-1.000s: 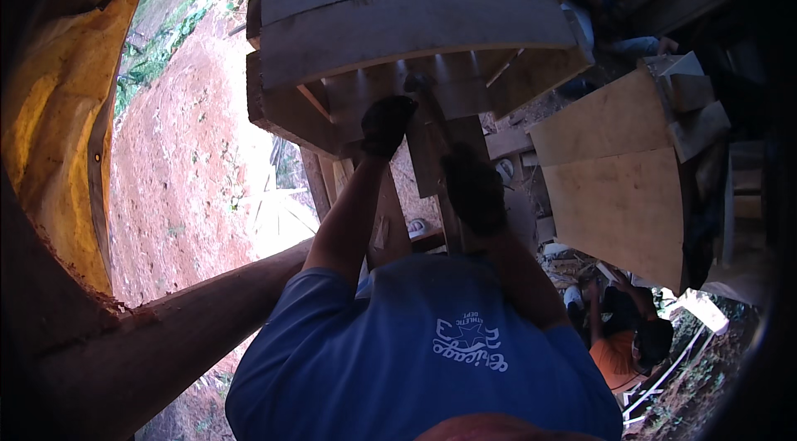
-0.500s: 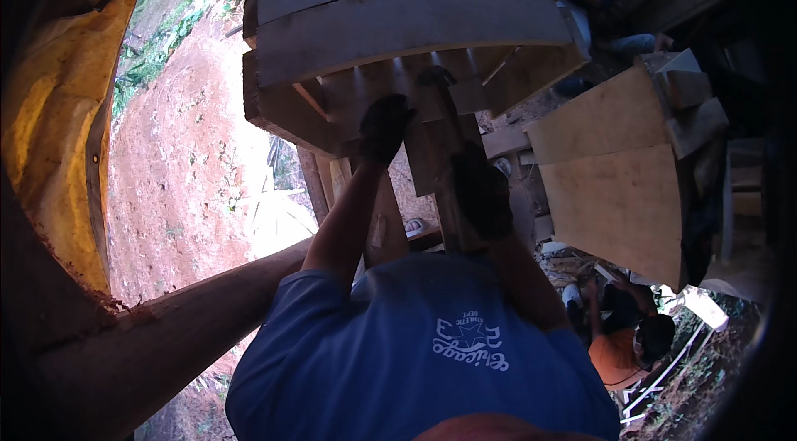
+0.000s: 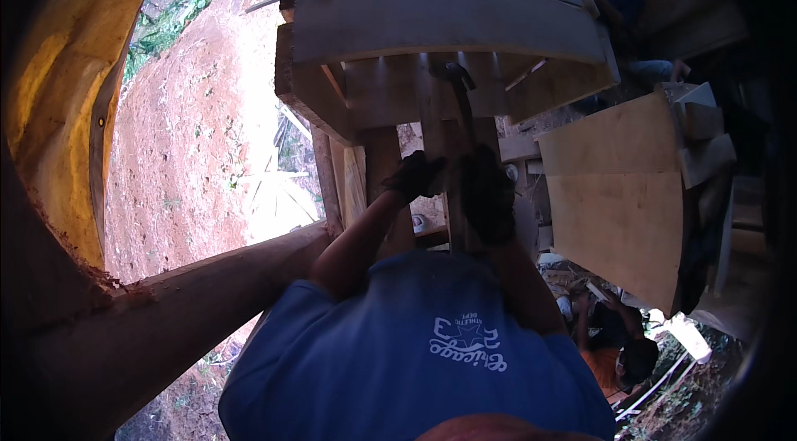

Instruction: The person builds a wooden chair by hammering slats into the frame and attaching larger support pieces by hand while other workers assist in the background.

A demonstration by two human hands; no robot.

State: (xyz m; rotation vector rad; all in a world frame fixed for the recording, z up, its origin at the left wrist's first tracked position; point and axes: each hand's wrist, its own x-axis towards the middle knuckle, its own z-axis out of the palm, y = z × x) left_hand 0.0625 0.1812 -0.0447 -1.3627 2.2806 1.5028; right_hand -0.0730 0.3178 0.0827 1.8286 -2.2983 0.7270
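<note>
- Hammer [image 3: 463, 106]: upper centre of frame, head above my grip, long axis near-vertical.
- My right hand [image 3: 488, 196]: nearer, closed round the handle.
- My left hand [image 3: 415, 176]: left of it; grip indeterminable.

A yellow tarp [image 3: 62, 84] hangs left of a sunlit, reddish earth slope [image 3: 183, 138].

Strong daylight enters from the left, bleaching part of the bare slope [image 3: 183, 134] to white and making the yellow sheet [image 3: 62, 75] glow. The wooden box [image 3: 448, 22] sits in dim shade, small light streaks showing inside. The gloved right hand [image 3: 488, 198] loses detail in shadow. Fisheye distortion bends straight edges; the corners fade to black.
</note>
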